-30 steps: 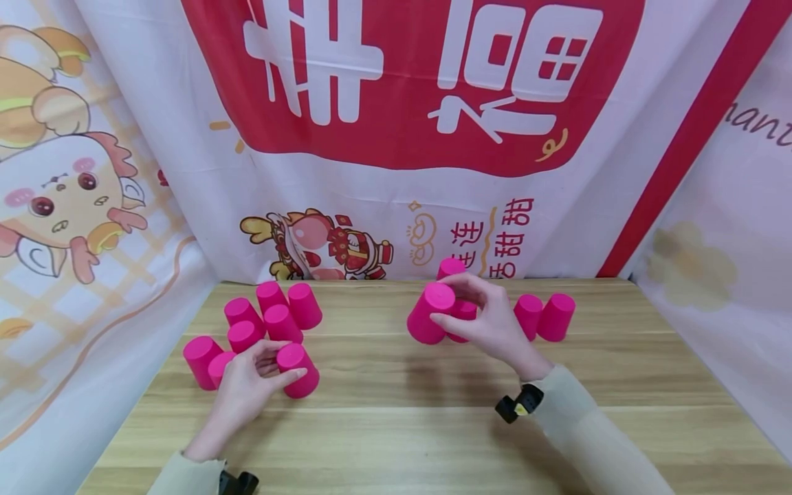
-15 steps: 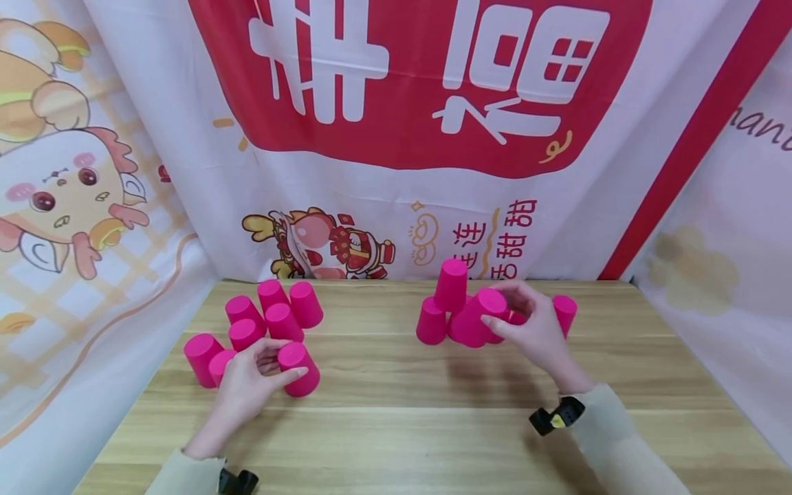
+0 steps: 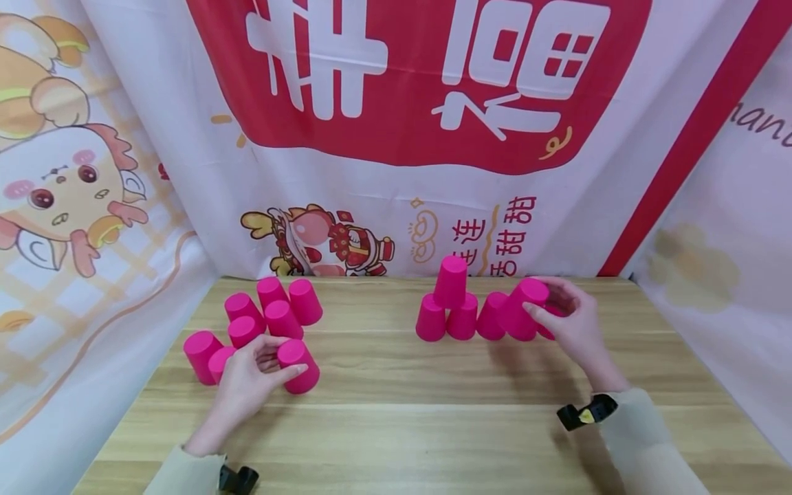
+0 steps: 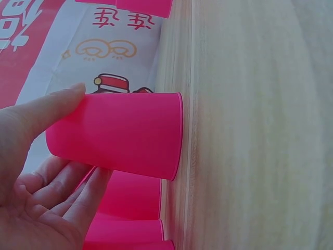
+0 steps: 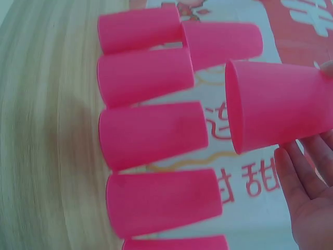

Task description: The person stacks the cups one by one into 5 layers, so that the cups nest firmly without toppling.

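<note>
My left hand (image 3: 247, 382) holds a pink cup (image 3: 300, 368), mouth down, between thumb and fingers at the table's left. In the left wrist view that cup (image 4: 117, 133) is close to the tabletop; whether it touches cannot be told. My right hand (image 3: 577, 328) grips another upside-down pink cup (image 3: 522, 311) at the right. The right wrist view shows this cup (image 5: 281, 107) raised and apart from a row of upside-down cups (image 5: 153, 135). One cup (image 3: 450, 282) rests on top of two row cups at the left end. My right hand partly hides the row's right end.
Beside and behind my left hand, several upside-down pink cups (image 3: 283, 320) stand in a loose cluster. A wooden table (image 3: 396, 440) bears everything. Printed cloth (image 3: 396, 223) hangs along the back edge and both sides.
My right hand has carried its cup to the right along the row, uncovering the stacked cup and the two beneath it. My left hand and its cup have stayed in place.
</note>
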`<state>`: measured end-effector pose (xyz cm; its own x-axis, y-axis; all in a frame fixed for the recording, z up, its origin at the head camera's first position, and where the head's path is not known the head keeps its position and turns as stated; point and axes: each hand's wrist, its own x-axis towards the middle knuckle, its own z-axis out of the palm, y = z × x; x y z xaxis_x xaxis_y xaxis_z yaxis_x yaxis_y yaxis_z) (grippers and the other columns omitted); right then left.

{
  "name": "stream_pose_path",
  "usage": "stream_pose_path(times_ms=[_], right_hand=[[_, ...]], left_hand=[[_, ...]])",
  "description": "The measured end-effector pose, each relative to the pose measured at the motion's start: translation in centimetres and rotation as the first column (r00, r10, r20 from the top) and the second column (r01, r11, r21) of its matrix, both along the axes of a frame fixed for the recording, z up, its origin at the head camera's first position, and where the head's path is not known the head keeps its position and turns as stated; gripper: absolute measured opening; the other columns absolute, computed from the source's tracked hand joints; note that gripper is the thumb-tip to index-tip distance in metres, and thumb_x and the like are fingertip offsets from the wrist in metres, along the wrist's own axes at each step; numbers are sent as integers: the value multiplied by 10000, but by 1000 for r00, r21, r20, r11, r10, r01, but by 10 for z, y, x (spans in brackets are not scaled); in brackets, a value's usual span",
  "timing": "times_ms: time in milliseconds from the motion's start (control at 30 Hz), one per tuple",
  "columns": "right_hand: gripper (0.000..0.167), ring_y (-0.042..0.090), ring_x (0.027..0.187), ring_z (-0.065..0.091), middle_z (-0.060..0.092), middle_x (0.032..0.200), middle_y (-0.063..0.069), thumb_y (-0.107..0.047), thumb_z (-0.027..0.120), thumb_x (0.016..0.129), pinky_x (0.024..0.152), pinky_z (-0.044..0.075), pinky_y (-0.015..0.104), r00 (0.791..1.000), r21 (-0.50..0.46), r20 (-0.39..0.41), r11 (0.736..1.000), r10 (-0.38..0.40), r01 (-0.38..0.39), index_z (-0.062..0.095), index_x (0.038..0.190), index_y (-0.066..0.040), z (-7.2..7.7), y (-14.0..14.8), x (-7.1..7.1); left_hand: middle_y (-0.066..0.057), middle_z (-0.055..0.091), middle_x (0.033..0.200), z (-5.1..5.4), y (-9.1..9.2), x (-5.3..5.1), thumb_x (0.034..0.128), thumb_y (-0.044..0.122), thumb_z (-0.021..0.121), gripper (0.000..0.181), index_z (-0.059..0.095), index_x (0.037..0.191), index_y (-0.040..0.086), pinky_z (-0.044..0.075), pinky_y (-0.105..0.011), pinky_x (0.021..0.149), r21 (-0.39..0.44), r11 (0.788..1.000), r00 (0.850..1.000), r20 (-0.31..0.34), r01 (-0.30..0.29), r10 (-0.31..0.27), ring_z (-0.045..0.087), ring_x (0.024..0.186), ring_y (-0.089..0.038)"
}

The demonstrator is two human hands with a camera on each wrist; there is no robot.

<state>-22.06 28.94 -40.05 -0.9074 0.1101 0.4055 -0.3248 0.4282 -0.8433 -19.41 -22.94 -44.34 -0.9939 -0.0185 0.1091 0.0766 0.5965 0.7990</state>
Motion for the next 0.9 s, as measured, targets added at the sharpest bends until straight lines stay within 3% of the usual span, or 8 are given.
stream_pose_path(times_ms=[467, 900], right_hand=[[576, 118, 1090, 560, 624, 1264, -4, -333, 763, 934, 832, 487, 128, 973, -30, 76, 975, -216, 219, 579, 1440, -128, -1, 39, -15], [658, 121, 1121, 543, 594, 1355, 48, -451, 740, 926, 815, 485, 105, 957, -29, 171, 970, -233, 242, 536, 1496, -193, 1, 53, -29]], left_hand=[[-119, 675, 1203, -1, -1, 1, 781, 408, 897, 618, 639, 1236, 79, 575, -396, 899, 8, 1000, 1000, 6, -6, 6, 672, 1082, -301], [-112, 672, 1199, 1, 0, 0, 778, 386, 904, 607, 641, 1229, 75, 575, -382, 897, 31, 999, 1000, 18, -13, 13, 672, 1084, -298]])
